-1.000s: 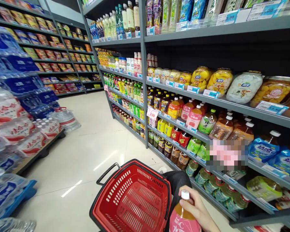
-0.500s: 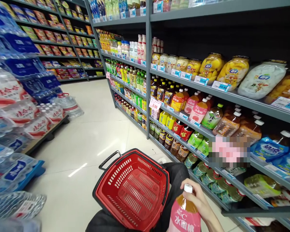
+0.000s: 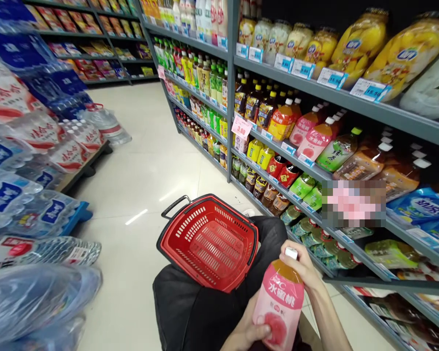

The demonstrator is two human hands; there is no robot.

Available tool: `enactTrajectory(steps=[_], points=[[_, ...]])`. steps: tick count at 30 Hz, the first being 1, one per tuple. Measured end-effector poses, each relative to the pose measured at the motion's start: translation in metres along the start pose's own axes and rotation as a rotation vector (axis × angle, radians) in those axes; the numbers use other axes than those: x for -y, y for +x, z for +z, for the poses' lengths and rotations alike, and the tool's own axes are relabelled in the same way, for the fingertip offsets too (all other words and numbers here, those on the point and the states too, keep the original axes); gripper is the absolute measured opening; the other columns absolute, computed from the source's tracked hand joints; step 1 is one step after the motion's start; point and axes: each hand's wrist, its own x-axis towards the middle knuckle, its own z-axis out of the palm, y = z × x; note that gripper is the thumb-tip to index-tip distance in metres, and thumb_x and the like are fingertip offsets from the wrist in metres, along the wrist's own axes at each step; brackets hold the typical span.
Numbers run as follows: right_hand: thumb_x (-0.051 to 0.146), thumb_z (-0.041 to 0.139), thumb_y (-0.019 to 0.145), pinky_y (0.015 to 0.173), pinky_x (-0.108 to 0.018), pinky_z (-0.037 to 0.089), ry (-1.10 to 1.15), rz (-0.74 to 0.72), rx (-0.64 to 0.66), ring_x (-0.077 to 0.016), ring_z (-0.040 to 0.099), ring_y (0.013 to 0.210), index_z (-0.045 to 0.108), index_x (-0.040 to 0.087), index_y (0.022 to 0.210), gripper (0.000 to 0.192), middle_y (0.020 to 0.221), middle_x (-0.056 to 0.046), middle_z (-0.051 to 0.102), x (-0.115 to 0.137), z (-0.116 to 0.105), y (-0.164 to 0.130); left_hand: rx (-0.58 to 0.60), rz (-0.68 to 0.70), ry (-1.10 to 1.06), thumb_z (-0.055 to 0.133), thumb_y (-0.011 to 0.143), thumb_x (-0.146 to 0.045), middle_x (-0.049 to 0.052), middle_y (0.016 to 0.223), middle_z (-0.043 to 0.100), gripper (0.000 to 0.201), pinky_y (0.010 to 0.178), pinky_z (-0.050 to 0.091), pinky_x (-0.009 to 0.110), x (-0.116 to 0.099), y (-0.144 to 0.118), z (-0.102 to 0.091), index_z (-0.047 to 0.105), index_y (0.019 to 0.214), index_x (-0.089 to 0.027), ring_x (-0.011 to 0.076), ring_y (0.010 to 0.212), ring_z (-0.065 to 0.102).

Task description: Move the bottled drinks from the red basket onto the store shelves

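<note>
A drink bottle (image 3: 278, 300) with a pink peach label and a white cap sits upright low in the head view, held in both hands. My right hand (image 3: 303, 269) wraps its neck and shoulder from the right. My left hand (image 3: 246, 333) cups its base from below. Just left of the bottle, an empty red shopping basket (image 3: 209, 241) with a black handle hangs in front of my dark trousers.
A grey shelf unit (image 3: 336, 95) full of drink bottles and fruit jars runs along the right. Shrink-wrapped water packs (image 3: 29, 146) are stacked on pallets at the left. A pale tiled aisle floor (image 3: 149, 161) runs between them.
The view has tilted downward. The bottle has come up into fuller view, and my left hand now appears under its base. The basket sits further from the bottom edge.
</note>
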Motion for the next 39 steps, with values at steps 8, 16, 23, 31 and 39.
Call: enactTrajectory(steps=[8, 16, 23, 31, 39], points=[[0.036, 0.084, 0.076, 0.074, -0.028, 0.047, 0.246, 0.022, 0.049, -0.0183, 0.057, 0.081, 0.066, 0.02, 0.076, 0.025, 0.085, -0.002, 0.059, -0.007, 0.002, 0.006, -0.002, 0.034, 0.11, 0.085, 0.067, -0.07, 0.016, 0.124, 0.069, 0.098, 0.106, 0.047, 0.053, -0.001, 0.003, -0.001, 0.058, 0.146, -0.018, 0.0422, 0.118, 0.063], [0.047, 0.078, 0.077, 0.097, -0.047, 0.053, 0.677, 0.185, 0.446, -0.0334, 0.07, 0.108, 0.073, 0.019, 0.092, 0.033, 0.105, -0.014, 0.074, -0.035, 0.01, 0.01, 0.016, 0.052, 0.1, 0.085, 0.07, -0.066, 0.01, 0.114, 0.072, 0.085, 0.105, 0.049, 0.051, -0.004, 0.008, 0.0, 0.062, 0.141, -0.025, 0.0404, 0.114, 0.066], [0.049, 0.075, 0.071, 0.086, -0.044, 0.055, 0.667, 0.177, 0.452, -0.033, 0.071, 0.098, 0.072, 0.02, 0.084, 0.032, 0.095, -0.012, 0.075, -0.048, 0.014, 0.014, -0.007, 0.052, 0.129, 0.085, 0.07, -0.068, 0.008, 0.115, 0.071, 0.086, 0.107, 0.049, 0.054, -0.003, 0.006, 0.0, 0.061, 0.143, -0.029, 0.043, 0.116, 0.065], [0.045, 0.072, 0.074, 0.09, -0.047, 0.055, 0.736, 0.171, 0.353, -0.0332, 0.072, 0.096, 0.073, 0.02, 0.083, 0.027, 0.088, -0.01, 0.073, -0.052, 0.011, 0.014, -0.062, 0.015, 0.093, 0.089, 0.068, -0.068, 0.018, 0.127, 0.068, 0.099, 0.111, 0.047, 0.056, -0.003, 0.006, 0.0, 0.057, 0.147, -0.016, 0.0438, 0.123, 0.062], [0.048, 0.074, 0.079, 0.1, -0.051, 0.053, 0.722, 0.117, -0.062, -0.0339, 0.07, 0.102, 0.071, 0.023, 0.079, 0.026, 0.088, -0.008, 0.072, -0.035, -0.003, 0.018, -0.265, 0.202, 0.178, 0.102, 0.052, -0.057, 0.02, 0.156, 0.046, 0.125, 0.123, 0.035, 0.053, 0.018, 0.011, -0.007, 0.038, 0.154, -0.024, 0.0433, 0.147, 0.043]])
